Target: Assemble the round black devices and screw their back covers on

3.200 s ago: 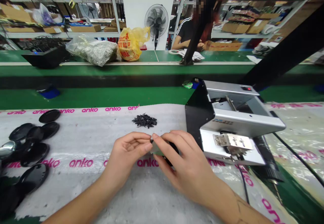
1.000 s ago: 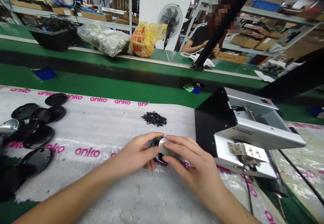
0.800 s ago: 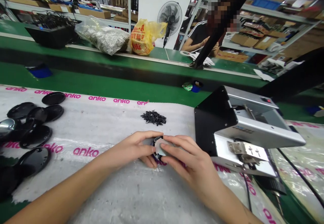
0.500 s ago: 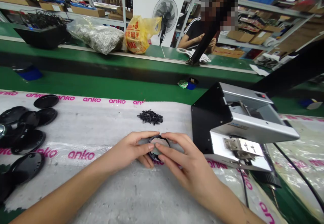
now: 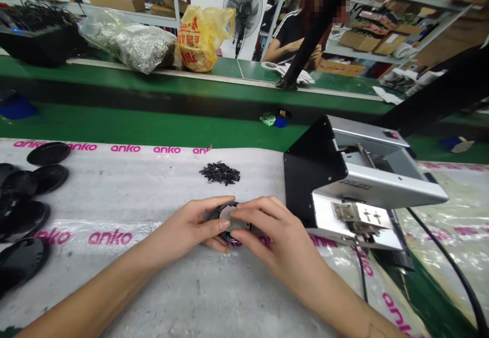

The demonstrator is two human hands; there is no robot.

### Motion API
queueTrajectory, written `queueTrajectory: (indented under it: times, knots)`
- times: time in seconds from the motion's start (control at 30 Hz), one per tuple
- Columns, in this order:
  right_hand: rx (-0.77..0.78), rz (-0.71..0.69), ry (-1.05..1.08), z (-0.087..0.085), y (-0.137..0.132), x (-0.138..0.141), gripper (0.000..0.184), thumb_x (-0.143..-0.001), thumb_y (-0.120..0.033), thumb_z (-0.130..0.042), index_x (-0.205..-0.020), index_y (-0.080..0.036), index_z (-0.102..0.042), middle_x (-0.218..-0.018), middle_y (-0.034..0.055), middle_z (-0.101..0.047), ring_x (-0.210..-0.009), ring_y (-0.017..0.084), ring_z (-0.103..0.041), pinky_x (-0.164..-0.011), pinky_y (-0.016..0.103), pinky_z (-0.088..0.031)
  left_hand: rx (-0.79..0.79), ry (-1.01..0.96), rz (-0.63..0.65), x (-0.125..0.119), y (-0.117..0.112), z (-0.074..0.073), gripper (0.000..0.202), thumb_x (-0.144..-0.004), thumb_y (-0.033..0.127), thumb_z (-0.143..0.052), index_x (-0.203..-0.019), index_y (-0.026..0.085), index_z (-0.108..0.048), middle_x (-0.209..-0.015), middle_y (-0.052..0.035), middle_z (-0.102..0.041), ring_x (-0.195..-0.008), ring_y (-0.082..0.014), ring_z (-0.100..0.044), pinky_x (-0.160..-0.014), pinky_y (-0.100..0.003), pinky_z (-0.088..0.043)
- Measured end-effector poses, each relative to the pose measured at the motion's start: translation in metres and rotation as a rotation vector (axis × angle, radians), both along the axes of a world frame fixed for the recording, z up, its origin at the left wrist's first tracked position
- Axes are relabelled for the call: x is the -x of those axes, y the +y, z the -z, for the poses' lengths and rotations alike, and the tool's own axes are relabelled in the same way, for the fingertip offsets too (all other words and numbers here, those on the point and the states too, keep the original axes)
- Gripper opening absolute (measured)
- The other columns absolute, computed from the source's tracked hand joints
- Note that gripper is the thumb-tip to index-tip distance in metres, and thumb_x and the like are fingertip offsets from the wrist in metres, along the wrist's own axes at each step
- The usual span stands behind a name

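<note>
A small round black part with a pale grey disc inside it (image 5: 237,223) is between my two hands, over the covered bench. My left hand (image 5: 196,225) grips its left side, the thumb pressing on the pale face and the other fingers round the rim and under it. From the right, my right hand (image 5: 277,231) closes on the same part with bent fingers on its rim and face. Its lower right edge is hidden behind those fingers. Just beyond the hands lies a heap of small black pieces (image 5: 220,173).
On the right stands a grey and black bench machine (image 5: 367,175) with a cable. Several round black covers (image 5: 49,153) lie at the left. Behind the bench are a yellow bag (image 5: 198,37), a clear bag (image 5: 141,45), a fan (image 5: 243,9) and a person (image 5: 286,40).
The view has shifted slightly, so the bench things sit further left. My right fingers have bent and moved on the round part; my left hand keeps its hold.
</note>
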State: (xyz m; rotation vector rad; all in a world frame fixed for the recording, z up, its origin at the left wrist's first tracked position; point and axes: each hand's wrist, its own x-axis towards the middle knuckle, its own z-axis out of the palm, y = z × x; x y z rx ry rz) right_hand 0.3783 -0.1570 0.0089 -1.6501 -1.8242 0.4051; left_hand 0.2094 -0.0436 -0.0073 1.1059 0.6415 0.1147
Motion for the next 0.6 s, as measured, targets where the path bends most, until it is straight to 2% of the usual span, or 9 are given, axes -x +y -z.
queueTrajectory:
  times: [0.17, 0.27, 0.43, 0.5, 0.6]
  knots:
    - [0.064, 0.025, 0.009, -0.008, 0.003, 0.004, 0.017, -0.091, -0.015, -0.063, -0.102, -0.027, -0.065, -0.100, 0.0011, -0.067, -0.094, 0.018, -0.061, -0.082, 0.033, -0.053, -0.060, -0.014, -0.058, -0.003, -0.004, 0.003, 0.046, -0.087, 0.035, -0.067, -0.131, 0.022, -0.057, -0.088, -0.0007, -0.073, -0.065, -0.0152, -0.073, -0.068, -0.030, -0.061]
    - [0.054, 0.033, -0.018, -0.008, 0.005, 0.006, 0.017, -0.088, -0.014, -0.065, -0.101, -0.026, -0.065, -0.098, 0.0010, -0.067, -0.092, 0.018, -0.062, -0.079, 0.032, -0.053, -0.098, -0.005, -0.058, -0.006, -0.007, 0.003, 0.038, -0.088, 0.036, -0.065, -0.122, 0.021, -0.058, -0.074, 0.0014, -0.070, -0.057, -0.0138, -0.071, -0.060, -0.026, -0.059]
    - [-0.017, -0.019, -0.155, -0.002, 0.002, -0.002, 0.013, -0.092, -0.020, -0.060, -0.104, -0.024, -0.062, -0.094, 0.0039, -0.068, -0.087, 0.020, -0.064, -0.073, 0.035, -0.055, -0.156, 0.041, -0.042, -0.011, -0.009, -0.001, 0.027, -0.087, 0.035, -0.063, -0.108, 0.021, -0.053, -0.052, 0.0062, -0.059, -0.041, -0.0116, -0.061, -0.041, -0.018, -0.048]
    - [-0.023, -0.095, -0.271, -0.010, 0.003, -0.004, 0.016, -0.092, -0.024, -0.059, -0.108, -0.025, -0.061, -0.098, 0.0051, -0.069, -0.091, 0.023, -0.064, -0.074, 0.039, -0.056, -0.143, 0.037, -0.053, -0.012, -0.009, -0.002, 0.027, -0.085, 0.033, -0.063, -0.107, 0.021, -0.053, -0.051, 0.0068, -0.056, -0.038, -0.0112, -0.058, -0.039, -0.018, -0.046]
    - [-0.133, -0.160, -0.435, -0.041, 0.017, 0.012, 0.023, -0.091, -0.035, -0.059, -0.113, -0.027, -0.063, -0.121, 0.0102, -0.064, -0.109, 0.032, -0.060, -0.078, 0.049, -0.057, -0.134, -0.054, -0.080, -0.015, -0.008, -0.001, 0.028, -0.081, 0.031, -0.067, -0.105, 0.020, -0.058, -0.056, 0.0052, -0.057, -0.037, -0.0102, -0.053, -0.037, -0.020, -0.044]
